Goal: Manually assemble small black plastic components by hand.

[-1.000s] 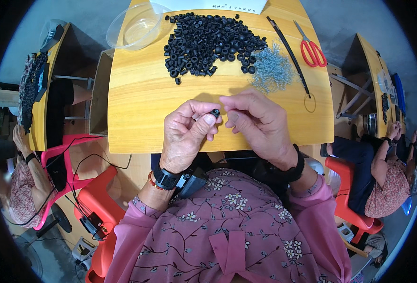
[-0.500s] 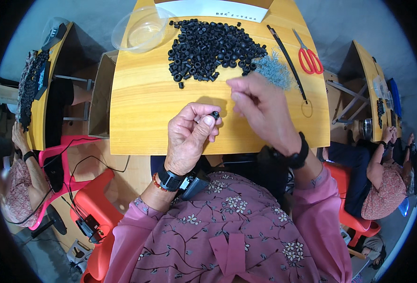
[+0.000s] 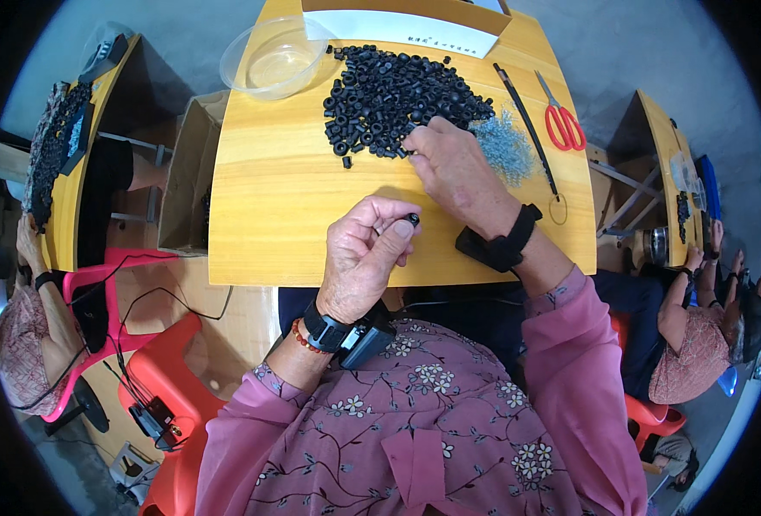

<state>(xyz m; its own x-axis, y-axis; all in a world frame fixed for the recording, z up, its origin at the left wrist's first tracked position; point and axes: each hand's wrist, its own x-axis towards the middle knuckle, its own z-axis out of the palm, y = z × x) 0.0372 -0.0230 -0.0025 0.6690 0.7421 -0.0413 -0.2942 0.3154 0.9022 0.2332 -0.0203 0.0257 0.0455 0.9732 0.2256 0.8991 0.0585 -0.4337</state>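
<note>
Yellow wood is showing widest: the worktop (image 3: 268, 219) is carrying a heap of black beads (image 3: 385, 95). The right hand (image 3: 462, 168) is now reaching the heap's near edge, where half a second ago it was hovering short; its fingers are curling in, and I can't tell how tightly they're closing or whether they're gripping anything. The left hand (image 3: 365, 249) is still pinching one small black piece (image 3: 412, 219) over the worktop's near part. So picking at the heap is seemingly starting, piece waiting.
</note>
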